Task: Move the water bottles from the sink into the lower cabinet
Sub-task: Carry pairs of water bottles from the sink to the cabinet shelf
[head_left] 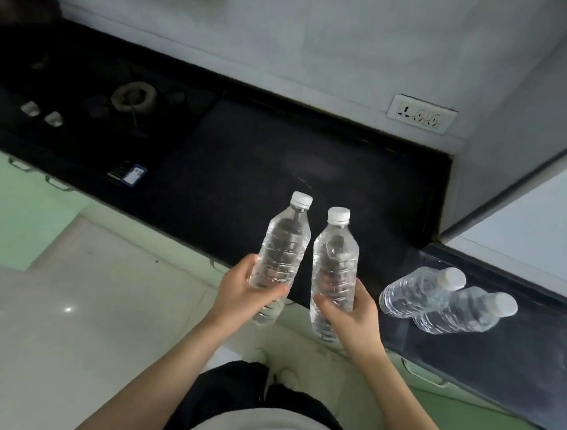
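So the big dark countertop runs along the pale wall, with light green cabinet fronts underneath it and a black gas stove set into the left end.

Person's standing right at the counter edge with a clear plastic water bottle in each hand, both capped white and held roughly upright, side by side but not touching. The left hand is wrapped around the lower half of the left bottle, thumb across the front. The right hand has the same kind of grip on the right bottle. Both bottles hang over the front edge of the counter.

Off to the right, two more bottles sit on the counter right up against each other.

Small stuff: a white wall socket above the counter, and two silver stove knobs.
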`<state>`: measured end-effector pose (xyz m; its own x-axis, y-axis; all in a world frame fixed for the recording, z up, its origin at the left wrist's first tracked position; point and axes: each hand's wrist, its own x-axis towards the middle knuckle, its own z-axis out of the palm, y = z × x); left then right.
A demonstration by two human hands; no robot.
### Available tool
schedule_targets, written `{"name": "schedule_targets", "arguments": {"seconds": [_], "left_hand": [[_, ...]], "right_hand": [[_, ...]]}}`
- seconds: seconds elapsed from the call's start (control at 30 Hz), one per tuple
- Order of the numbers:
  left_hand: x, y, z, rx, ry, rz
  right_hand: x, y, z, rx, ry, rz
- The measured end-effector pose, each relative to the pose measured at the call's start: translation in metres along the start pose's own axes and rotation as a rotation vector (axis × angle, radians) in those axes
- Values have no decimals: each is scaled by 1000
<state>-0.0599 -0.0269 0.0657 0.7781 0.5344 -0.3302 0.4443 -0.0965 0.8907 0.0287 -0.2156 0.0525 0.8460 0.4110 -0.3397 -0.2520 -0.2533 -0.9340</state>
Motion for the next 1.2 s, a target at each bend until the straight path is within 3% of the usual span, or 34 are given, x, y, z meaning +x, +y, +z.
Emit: {"name": "schedule_targets", "arguments": {"seconds": [0.3, 0.53, 0.73, 1.2], "left_hand": [[-90, -59, -24, -15, 296, -230], [-154, -89, -64, -33, 557, -303], [-213, -113, -99, -191, 793, -341], [-450, -250, -201, -352, 1188, -582]], "right_hand": [[-29, 25, 35, -161, -229, 71], [-54, 12, 94, -258, -475, -19], [-86, 4, 162, -335, -651, -70], [-281, 77, 343, -572, -964, -142]]}}
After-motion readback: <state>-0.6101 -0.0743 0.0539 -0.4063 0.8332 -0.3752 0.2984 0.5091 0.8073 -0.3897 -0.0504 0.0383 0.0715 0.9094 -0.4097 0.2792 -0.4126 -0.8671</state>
